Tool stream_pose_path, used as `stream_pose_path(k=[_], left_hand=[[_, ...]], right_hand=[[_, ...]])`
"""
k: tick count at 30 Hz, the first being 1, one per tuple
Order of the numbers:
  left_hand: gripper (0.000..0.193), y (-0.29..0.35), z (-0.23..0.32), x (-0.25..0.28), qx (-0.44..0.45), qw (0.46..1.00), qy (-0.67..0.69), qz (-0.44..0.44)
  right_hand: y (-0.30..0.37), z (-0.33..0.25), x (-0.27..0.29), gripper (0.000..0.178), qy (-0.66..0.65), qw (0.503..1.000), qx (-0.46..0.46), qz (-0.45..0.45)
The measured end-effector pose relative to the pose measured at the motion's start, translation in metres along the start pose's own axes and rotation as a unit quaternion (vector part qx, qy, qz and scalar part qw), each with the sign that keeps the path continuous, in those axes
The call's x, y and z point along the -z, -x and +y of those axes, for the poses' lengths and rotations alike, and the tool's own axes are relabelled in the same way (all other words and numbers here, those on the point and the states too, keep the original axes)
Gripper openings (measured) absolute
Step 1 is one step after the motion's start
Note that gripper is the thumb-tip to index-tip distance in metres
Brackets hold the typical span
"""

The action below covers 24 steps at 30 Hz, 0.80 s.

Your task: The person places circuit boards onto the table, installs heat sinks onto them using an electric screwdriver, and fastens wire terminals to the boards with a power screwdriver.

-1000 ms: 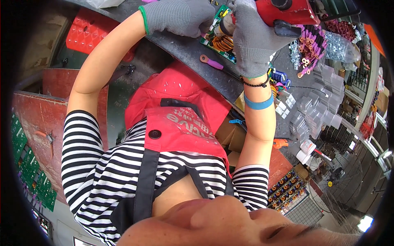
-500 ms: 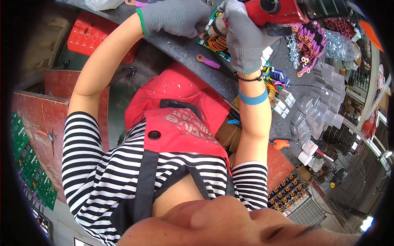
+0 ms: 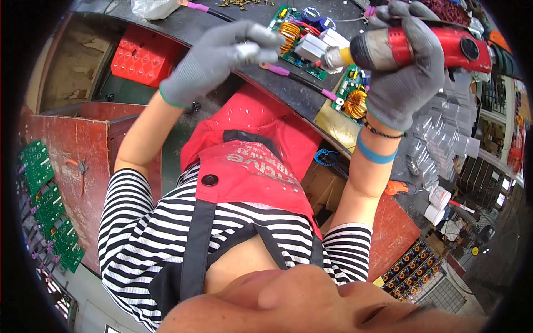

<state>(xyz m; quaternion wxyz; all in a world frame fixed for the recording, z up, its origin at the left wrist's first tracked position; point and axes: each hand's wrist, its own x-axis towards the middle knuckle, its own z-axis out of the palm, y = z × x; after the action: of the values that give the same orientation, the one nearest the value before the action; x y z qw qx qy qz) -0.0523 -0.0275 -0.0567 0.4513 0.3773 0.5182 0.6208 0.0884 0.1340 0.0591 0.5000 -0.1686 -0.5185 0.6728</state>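
My right hand (image 3: 408, 75), in a grey glove, is wrapped round a red power screwdriver (image 3: 444, 49) that lies almost level, its nose pointing left. Under and beside that nose is a green circuit board (image 3: 287, 15) with copper coils, blue capacitors and pale metal heat sinks (image 3: 312, 48). My left hand (image 3: 214, 60), also gloved, hovers at the board's left side with fingers loosely bent and apart; I see nothing held in it. A cable lug with a purple sleeve (image 3: 277, 70) lies below the board, near the bench edge. A second board with a copper coil (image 3: 355, 103) sits by my right wrist.
Small brass screws (image 3: 236, 3) and a clear plastic bag (image 3: 152, 6) lie at the far side of the dark bench. Clear plastic covers (image 3: 438, 130) are piled on the right, near an orange-handled tool (image 3: 400, 187). A red bin (image 3: 145, 55) sits below the bench at left.
My right hand has moved right and slightly nearer me with the screwdriver, uncovering the board. My left hand has drawn left and down, away from the board.
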Motion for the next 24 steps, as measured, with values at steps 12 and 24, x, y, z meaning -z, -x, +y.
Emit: stream_pose_path(k=[12,24], left_hand=[[0.023,0.032,-0.035,-0.089,0.072,0.986,-0.056,-0.138],[0.049,0.031,-0.037,-0.137,0.191,0.868,0.456,-0.047]], right_hand=[[0.056,-0.033,0.065,0.034,-0.015,0.997,-0.078,0.002],[0.067,-0.01,0.12,0.035,0.298,0.916,0.189,-0.19]])
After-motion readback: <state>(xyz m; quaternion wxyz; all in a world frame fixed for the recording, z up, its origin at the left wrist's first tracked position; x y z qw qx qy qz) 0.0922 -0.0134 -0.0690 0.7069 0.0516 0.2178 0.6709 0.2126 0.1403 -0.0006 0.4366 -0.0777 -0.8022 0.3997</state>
